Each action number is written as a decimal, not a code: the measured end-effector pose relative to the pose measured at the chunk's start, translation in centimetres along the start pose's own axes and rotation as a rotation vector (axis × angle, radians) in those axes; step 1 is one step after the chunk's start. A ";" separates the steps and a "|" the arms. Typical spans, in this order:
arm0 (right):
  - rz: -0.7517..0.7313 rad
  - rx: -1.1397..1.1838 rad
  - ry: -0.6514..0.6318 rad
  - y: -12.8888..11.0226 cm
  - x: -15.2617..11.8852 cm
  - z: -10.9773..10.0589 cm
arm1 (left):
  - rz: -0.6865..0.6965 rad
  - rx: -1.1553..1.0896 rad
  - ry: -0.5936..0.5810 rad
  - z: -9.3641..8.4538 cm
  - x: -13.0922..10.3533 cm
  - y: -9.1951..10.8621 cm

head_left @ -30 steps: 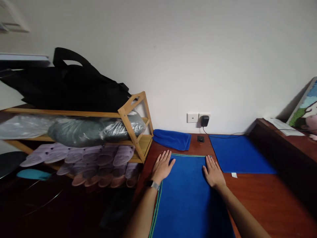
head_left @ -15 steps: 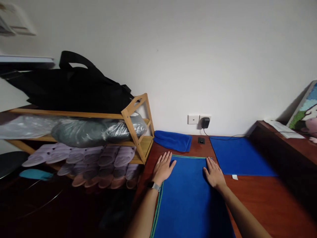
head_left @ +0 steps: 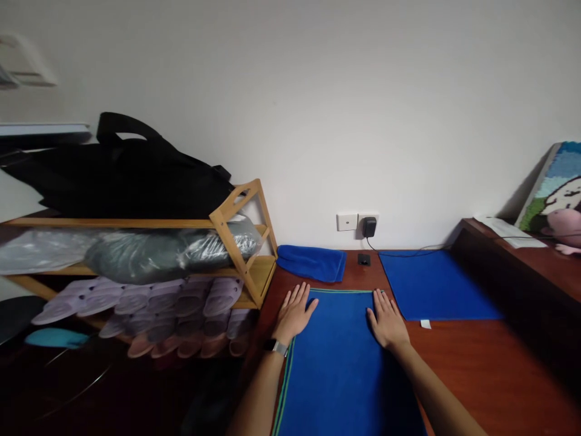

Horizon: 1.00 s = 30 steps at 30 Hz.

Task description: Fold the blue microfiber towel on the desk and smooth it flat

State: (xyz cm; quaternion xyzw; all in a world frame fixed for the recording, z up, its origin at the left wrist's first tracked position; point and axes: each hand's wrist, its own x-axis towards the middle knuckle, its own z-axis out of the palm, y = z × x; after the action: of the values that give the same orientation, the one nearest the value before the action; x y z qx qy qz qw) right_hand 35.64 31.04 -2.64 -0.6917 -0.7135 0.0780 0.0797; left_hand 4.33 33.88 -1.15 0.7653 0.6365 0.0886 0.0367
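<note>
A folded blue towel (head_left: 338, 357) with green edging lies flat on the reddish wooden table (head_left: 472, 357), running toward me. My left hand (head_left: 294, 313) rests flat at its far left corner, fingers stretched out and thumb over the cloth. At the far right corner lies my right hand (head_left: 387, 320), also flat with fingers extended. Neither hand grips anything. Beyond the towel sits a smaller rolled or folded blue cloth (head_left: 312, 263). To the right another blue towel (head_left: 438, 286) is spread flat, with a white tag (head_left: 425, 324) at its near edge.
A wooden rack (head_left: 254, 281) on the left holds a black bag (head_left: 131, 175), plastic-wrapped bundles (head_left: 145, 254) and several slippers (head_left: 222, 297). A plugged-in charger (head_left: 369, 227) trails a cable by the wall. At right, a raised ledge (head_left: 490, 257) bears a pink plush toy (head_left: 565, 224).
The camera view has turned slightly to the right and upward. Both hands stay flat on the towel's far corners, with no clear movement on the cloth.
</note>
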 end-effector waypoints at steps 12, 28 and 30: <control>-0.025 0.058 -0.010 -0.1 -0.1 -0.3 | 0.447 -0.052 0.040 0.5 0.7 15.2; 0.012 0.088 -0.001 -0.3 -0.2 -0.5 | 0.082 0.055 -0.013 -0.2 -0.3 3.6; 0.009 0.076 0.003 -0.3 -0.2 -0.4 | 0.078 0.059 0.005 0.0 -0.3 3.6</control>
State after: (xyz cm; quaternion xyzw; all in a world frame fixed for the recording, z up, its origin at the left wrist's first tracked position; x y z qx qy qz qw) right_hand 35.43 30.80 -2.18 -0.6915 -0.7068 0.1043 0.1065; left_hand 7.76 32.95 -0.60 0.7900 0.6086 0.0730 0.0094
